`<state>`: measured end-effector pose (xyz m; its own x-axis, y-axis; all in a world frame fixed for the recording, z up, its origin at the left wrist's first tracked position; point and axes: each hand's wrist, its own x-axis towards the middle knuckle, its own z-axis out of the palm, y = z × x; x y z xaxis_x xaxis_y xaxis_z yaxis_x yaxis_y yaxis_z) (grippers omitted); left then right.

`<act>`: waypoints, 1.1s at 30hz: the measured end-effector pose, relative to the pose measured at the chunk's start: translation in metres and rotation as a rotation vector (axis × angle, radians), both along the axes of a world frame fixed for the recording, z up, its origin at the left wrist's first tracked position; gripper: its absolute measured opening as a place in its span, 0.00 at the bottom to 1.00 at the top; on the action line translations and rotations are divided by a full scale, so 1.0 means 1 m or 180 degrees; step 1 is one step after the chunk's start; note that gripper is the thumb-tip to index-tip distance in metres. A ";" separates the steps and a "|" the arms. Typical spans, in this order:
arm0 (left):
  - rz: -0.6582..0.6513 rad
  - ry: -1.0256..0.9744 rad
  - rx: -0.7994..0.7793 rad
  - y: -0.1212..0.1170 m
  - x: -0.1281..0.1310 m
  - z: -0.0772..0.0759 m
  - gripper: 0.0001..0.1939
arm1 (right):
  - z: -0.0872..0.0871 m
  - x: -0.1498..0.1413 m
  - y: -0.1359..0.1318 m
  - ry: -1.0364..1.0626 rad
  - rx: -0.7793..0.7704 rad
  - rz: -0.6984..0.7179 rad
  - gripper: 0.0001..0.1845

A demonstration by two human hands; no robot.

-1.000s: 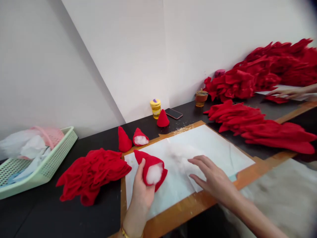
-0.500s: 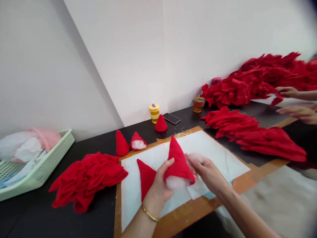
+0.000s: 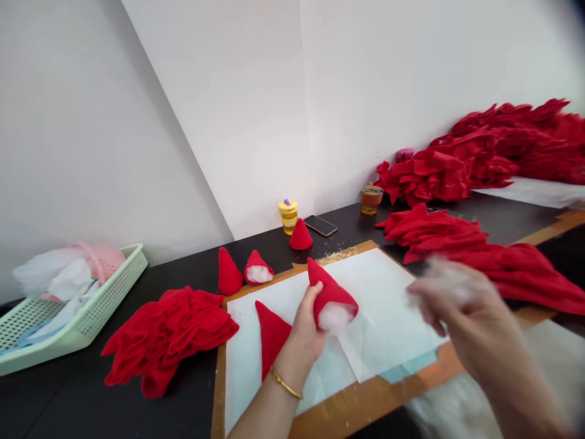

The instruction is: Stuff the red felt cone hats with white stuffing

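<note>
My left hand [image 3: 305,332] is closed round a red felt cone [image 3: 329,294] with white stuffing showing at its open end, held above the white paper [image 3: 388,317] on the wooden board [image 3: 365,396]. My right hand [image 3: 461,308] is off to the right, smeared by motion, with a whitish tuft of stuffing [image 3: 439,280] at its fingers. A flat red felt cone [image 3: 270,332] lies on the paper beside my left wrist.
A heap of red felt pieces [image 3: 169,332] lies left of the board. Three small cones [image 3: 258,268] stand behind it, near a yellow tub [image 3: 287,215], a phone [image 3: 320,225] and a brown cup [image 3: 371,198]. More red piles [image 3: 457,238] spread right. A green basket [image 3: 68,311] sits far left.
My right hand has pulled away from the cone to the right. The left hand keeps the stuffed cone, now tilted with its tip pointing up-left. The other person's hands at the far right are gone.
</note>
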<state>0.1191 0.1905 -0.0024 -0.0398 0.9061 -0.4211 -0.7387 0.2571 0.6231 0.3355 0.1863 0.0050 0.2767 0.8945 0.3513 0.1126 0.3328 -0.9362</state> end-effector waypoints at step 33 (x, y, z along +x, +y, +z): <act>0.0963 -0.0351 -0.0090 -0.045 -0.035 0.007 0.11 | -0.057 -0.116 -0.041 -0.2258 0.2385 0.0838 0.33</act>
<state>0.0844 0.1457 0.0051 -0.2583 0.8481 -0.4626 -0.8469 0.0316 0.5308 0.2192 0.1449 -0.0517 -0.3781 0.3850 0.8419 0.3926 0.8903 -0.2308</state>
